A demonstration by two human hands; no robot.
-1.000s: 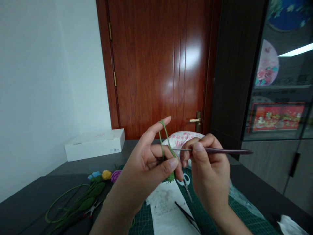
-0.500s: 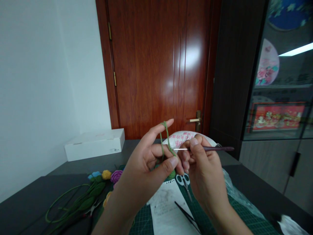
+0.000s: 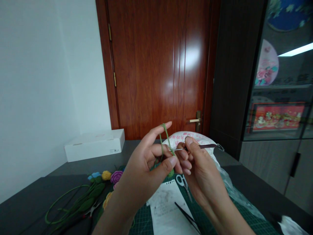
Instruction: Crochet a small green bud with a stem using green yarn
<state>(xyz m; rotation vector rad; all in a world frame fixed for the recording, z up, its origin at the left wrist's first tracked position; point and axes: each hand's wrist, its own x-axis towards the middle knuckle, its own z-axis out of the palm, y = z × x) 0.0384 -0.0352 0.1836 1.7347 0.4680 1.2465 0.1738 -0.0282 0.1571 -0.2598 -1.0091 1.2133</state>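
My left hand (image 3: 149,166) is raised over the table, its forefinger stretched up with green yarn (image 3: 166,137) looped over the tip. Its thumb and middle finger pinch a small green crochet piece (image 3: 171,173). My right hand (image 3: 195,166) is closed on a dark-handled crochet hook (image 3: 202,147), whose thin metal tip points left into the yarn just above the left thumb. The two hands touch at the fingertips.
Below the hands lie a green cutting mat (image 3: 207,222), a white paper sheet (image 3: 168,209), small scissors (image 3: 183,182) and a dark thin tool (image 3: 187,215). Crochet flowers with green stems (image 3: 97,182) lie at left. A white box (image 3: 95,143) and a plastic bag (image 3: 186,137) sit further back.
My right hand has turned and drawn in towards the left hand, so the hook's handle looks shorter and its tip has gone further into the yarn. The left hand has hardly moved.
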